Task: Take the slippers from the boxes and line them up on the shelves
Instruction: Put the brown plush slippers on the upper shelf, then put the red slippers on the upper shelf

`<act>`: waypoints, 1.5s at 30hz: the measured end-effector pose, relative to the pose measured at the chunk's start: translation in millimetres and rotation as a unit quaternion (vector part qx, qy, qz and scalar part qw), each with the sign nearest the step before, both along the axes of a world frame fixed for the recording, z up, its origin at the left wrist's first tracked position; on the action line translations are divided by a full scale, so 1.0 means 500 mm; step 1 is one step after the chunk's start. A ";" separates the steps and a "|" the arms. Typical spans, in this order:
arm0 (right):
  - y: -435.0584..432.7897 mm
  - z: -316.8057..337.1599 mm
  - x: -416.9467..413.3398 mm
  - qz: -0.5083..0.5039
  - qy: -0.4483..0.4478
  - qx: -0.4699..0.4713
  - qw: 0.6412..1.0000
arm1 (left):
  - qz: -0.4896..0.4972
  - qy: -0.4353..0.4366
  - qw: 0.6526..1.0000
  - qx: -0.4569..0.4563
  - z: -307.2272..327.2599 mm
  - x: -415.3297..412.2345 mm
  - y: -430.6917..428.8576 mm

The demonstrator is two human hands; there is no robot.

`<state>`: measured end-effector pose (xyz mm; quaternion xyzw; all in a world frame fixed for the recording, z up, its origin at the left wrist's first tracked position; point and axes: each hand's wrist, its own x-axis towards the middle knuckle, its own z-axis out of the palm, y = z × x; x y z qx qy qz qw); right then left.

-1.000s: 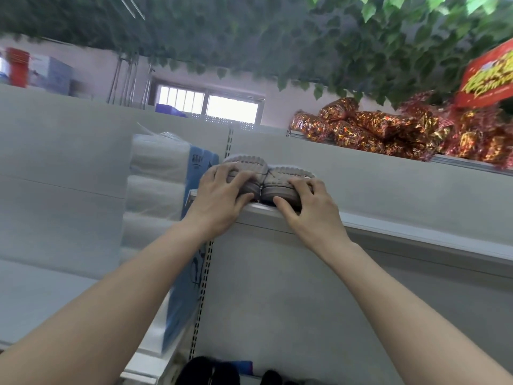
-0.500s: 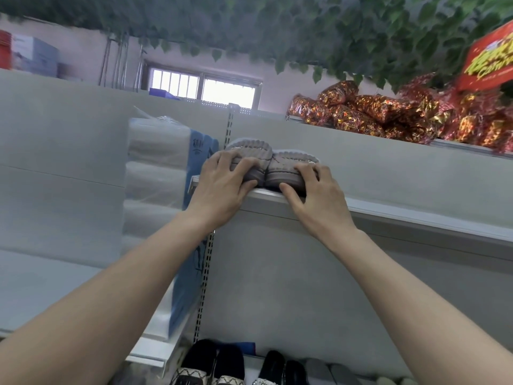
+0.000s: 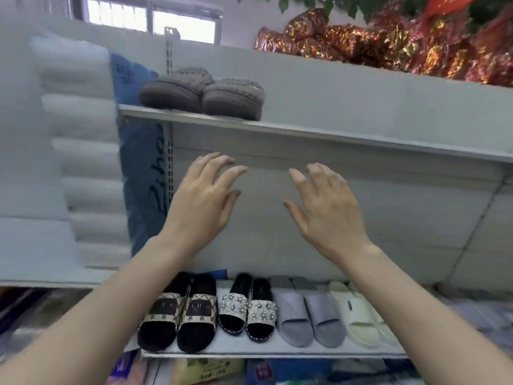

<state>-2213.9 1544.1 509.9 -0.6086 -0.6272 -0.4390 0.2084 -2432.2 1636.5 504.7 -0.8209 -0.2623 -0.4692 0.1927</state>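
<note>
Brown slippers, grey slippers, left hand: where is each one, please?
brown slippers [image 3: 233, 100], head view, toe of one slipper.
grey slippers [image 3: 294, 309], head view, strap of one slipper.
left hand [image 3: 202, 201], head view, back of the hand.

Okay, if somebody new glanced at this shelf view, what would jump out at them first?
The left hand and right hand hover open and empty mid-frame, in front of the panel between two shelves. Above them a brown slipper pair sits at the left end of the upper shelf, and below, four pairs stand in a row on the lower shelf. Shiny red-gold foil packs pile up at top right.
</note>
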 end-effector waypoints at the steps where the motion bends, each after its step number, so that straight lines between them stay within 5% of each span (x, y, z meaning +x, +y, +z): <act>1: -0.030 -0.032 0.025 -0.003 0.004 -0.007 1.000 | -0.007 0.002 1.000 -0.010 -0.027 0.018 -0.024; 15: -0.559 -0.600 0.401 -0.024 0.157 -0.259 0.953 | -0.063 0.079 0.948 -0.301 -0.548 0.345 -0.430; 22: -0.788 -0.897 0.536 -0.179 0.325 -0.459 0.807 | -0.088 0.156 0.871 -0.458 -0.832 0.438 -0.632; 26: -0.882 -1.000 0.595 -0.294 0.411 -0.475 0.721 | -0.099 0.213 0.829 -0.507 -0.931 0.470 -0.698; 30: -0.869 -1.051 0.619 -0.330 0.486 -0.446 0.676 | -0.122 0.277 0.804 -0.511 -0.998 0.547 -0.716; 45: -0.903 -1.038 0.657 -0.285 0.530 -0.342 0.722 | -0.229 0.456 0.691 -0.513 -1.157 0.876 -0.725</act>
